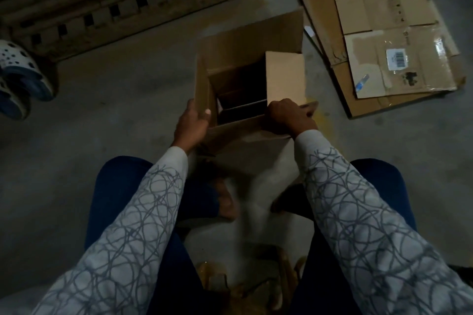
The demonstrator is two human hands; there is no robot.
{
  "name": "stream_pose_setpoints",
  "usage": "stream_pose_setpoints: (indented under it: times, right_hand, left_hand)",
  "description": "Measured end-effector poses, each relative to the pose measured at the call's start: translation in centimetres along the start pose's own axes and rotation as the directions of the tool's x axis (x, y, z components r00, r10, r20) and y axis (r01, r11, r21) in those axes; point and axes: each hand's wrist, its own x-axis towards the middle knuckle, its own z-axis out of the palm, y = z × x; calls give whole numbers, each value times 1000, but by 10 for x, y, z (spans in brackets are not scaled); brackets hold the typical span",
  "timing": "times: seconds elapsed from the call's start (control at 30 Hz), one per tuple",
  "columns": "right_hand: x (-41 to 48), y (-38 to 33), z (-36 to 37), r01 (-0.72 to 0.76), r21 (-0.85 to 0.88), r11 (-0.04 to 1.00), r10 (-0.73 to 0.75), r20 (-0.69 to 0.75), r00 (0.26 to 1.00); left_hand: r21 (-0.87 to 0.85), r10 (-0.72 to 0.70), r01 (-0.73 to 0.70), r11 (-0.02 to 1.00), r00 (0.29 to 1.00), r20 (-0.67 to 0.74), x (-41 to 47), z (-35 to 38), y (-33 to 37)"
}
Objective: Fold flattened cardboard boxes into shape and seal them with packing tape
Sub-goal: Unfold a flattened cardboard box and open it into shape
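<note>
A brown cardboard box [252, 41] stands on the floor in front of my knees, opened into shape with its top open and dark inside. My left hand [193, 121] grips the left flap, thumb on the inner face. My right hand [288, 116] grips the near flap at the box's right corner, fingers curled over its edge. The right flap [284, 77] stands folded partly inward. No tape is visible.
A stack of flattened cardboard boxes [384, 41] lies on the concrete floor to the right, one with a barcode label. A wooden pallet [110, 0] lies at the back left. White and blue clogs [19, 77] sit at the left edge.
</note>
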Motion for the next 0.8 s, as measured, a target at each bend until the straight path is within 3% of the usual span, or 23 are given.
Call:
stream_pose_setpoints:
  times: [0.1,0.23,0.37,0.5,0.63,0.7,0.8]
  right_hand:
    - [-9,-1,-1,-5,37,999,6,-22,1000]
    - [-16,1,9,4,88,996,-6,30,1000]
    - [-8,24,26,8,157,988,-24,95,995]
    - [-26,30,29,-24,162,987,17,43,999]
    - [-23,25,34,85,39,996,-87,45,995]
    - [-23,25,29,70,38,997,-70,-2,998]
    - [-28,23,23,8,67,998,-5,-46,999]
  left_hand:
    - [333,57,-45,942,998,-25,7,-5,24]
    - [502,131,-114,857,991,2,-1,22,52]
    - [471,97,-11,882,982,-159,5,35,63]
    - [391,-1,116,913,959,-282,11,33,66]
    - [464,31,54,884,984,-174,-10,65,71]
    - [433,31,36,901,989,-146,-10,76,72]
    - [271,-140,109,956,985,97,14,77,73]
